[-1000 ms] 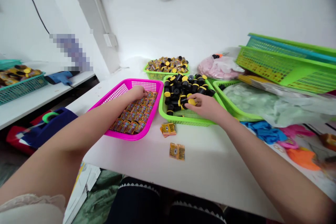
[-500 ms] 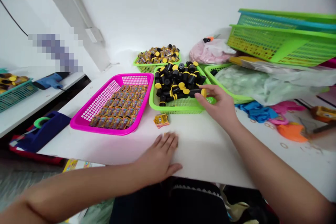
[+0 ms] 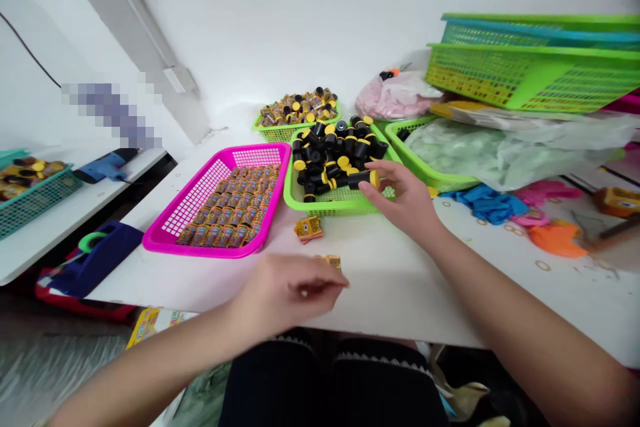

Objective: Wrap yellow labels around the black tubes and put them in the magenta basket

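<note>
My right hand point(image 3: 407, 197) has thumb and fingers around a small black cylinder with a yellow cap point(image 3: 361, 179), at the front of a green basket point(image 3: 345, 207). Several more such black-and-yellow cylinders point(image 3: 333, 147) are heaped in that basket. My left hand point(image 3: 295, 290) is just over the white table, thumb and fingertips pinched together; what they hold, if anything, I cannot make out. Partly behind its fingers lies a yellow printed piece point(image 3: 329, 260). A small stack of yellow printed labels point(image 3: 309, 229) lies farther back, before the green basket.
Left of the green basket stands a pink basket point(image 3: 200, 251) with rows of label-wrapped cylinders point(image 3: 230, 207). Another green basket point(image 3: 277, 133) of wrapped cylinders is behind. Stacked baskets point(image 3: 525, 77), plastic bags point(image 3: 460, 150) and coloured balloon-like pieces point(image 3: 493, 203) crowd the right. A blue tape dispenser point(image 3: 107, 257) sits left.
My left hand has lifted from lying flat on the table and closed into a pinch, uncovering the yellow printed piece. The right hand has drawn its cylinder slightly left. The view has shifted a little.
</note>
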A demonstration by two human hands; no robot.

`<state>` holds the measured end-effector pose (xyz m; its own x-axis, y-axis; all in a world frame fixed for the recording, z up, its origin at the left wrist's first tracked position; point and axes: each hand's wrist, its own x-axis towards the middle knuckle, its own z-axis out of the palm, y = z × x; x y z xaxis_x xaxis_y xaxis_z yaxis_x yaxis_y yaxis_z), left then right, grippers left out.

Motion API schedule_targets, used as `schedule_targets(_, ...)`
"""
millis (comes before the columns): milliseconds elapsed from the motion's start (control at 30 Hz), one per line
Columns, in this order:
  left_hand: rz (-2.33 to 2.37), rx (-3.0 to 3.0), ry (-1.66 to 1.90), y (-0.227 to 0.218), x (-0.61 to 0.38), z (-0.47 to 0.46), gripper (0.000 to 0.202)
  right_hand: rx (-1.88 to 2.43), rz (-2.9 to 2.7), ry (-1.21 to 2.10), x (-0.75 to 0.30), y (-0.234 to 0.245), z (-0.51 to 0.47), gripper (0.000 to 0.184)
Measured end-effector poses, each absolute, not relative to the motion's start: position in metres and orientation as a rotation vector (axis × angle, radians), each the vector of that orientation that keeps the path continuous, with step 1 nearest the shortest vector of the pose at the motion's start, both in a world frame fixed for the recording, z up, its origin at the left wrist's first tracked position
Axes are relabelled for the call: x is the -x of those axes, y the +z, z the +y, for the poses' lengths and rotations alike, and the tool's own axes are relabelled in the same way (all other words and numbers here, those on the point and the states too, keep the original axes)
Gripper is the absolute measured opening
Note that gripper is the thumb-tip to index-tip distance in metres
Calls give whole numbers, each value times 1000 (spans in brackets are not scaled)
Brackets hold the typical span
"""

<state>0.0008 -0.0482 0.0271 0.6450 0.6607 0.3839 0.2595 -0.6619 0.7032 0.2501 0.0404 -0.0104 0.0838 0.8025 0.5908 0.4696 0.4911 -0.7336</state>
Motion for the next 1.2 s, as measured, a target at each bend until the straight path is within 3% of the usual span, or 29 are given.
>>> schedule_targets(33, 737, -2085, 964, 31, -9, -34, 2, 1121, -1557, 370, -250, -12, 41, 39)
schedule_targets(167, 794, -1601, 1155, 18, -39, 14, 32, 1021, -1513, 503, -251, -9, 41, 37)
schedule_targets(333, 894, -1580, 1062, -16, -43, 34, 51, 987, -1448, 911, -253, 3, 32, 40)
schedule_targets(533, 896, -1642, 1099, -25, -29, 31, 57, 847, -1384, 1272, -244, -2, 26, 38)
schedule_targets(867, 543, -2254, 1197, -24, -16, 39, 35, 1058, -1573, 1417, -250, 5, 27, 36)
schedule_targets(1100, 482, -2356, 1199, -25, -17, 39, 38, 1201, -1600, 1406, -247, 13, 22, 35)
schedule_targets(1200, 681, -2287, 1231, -29, -21, 37, 52, 1190, -1612, 1271, -240, 11, 18, 38)
